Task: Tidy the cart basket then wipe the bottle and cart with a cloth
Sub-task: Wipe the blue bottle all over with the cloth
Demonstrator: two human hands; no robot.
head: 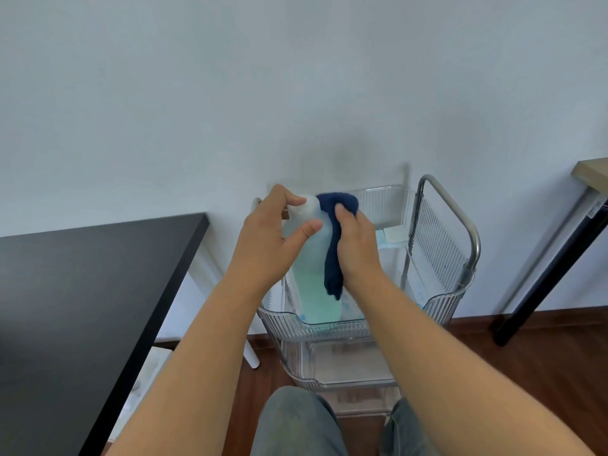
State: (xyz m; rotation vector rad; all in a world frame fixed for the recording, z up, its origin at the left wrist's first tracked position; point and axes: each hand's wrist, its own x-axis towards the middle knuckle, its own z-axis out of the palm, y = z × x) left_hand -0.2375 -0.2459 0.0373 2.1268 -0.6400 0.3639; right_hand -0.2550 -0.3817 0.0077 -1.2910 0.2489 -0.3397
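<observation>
A tall pale bottle with light green liquid stands upright in the top basket of a clear plastic cart. My left hand grips the bottle near its white cap, thumb and fingers around the neck. My right hand presses a dark blue cloth against the bottle's right side; the cloth drapes from the cap down past the middle. The bottle's lower part shows through the basket's ribbed wall.
A black table stands at the left, close to the cart. The cart's metal handle arches at the right. Small packets lie at the basket's back. A lower cart tier sits beneath. Another table's black leg stands at the right.
</observation>
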